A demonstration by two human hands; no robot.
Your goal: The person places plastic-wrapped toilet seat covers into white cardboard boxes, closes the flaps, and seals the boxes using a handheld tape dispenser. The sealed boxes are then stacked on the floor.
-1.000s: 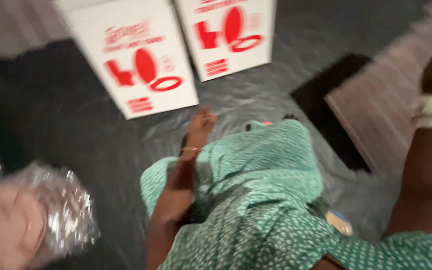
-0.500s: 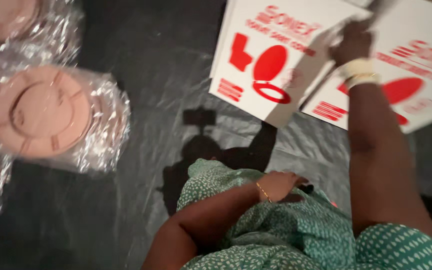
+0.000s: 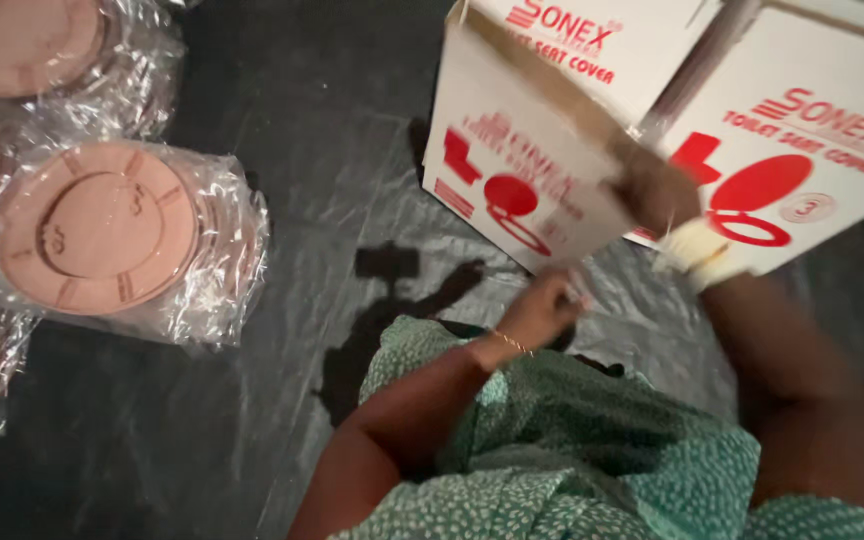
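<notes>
On the dark plastic sheet [image 3: 282, 300] that covers the floor, a white carton [image 3: 517, 175] is tipped up on its lower edge, and the right hand [image 3: 657, 190] grips its upper right corner; the hand is blurred, and the fingers seem curled over the cardboard edge, though I cannot tell just how they lie. The left hand [image 3: 542, 310] sits just below the carton's bottom corner, fingers bunched loosely together, perhaps touching the cardboard, perhaps only near it. The carton leans with only one hand surely on it, so it could slip out of the grip and drop flat, or knock the two white cartons behind it [image 3: 802, 140]; the slick sheet under its edge could also let it slide away. All three cartons are flat rectangular boxes, white, printed in red with lettering and a drawing of an oval seat with its lid; the far right one also carries a small round red mark. At the left edge, well apart from the cartons, lie round pinkish-brown discs [image 3: 102, 225], each wrapped in crinkled clear film, stacked partly over one another. A green dotted dress [image 3: 572, 450] fills the bottom of the view.
</notes>
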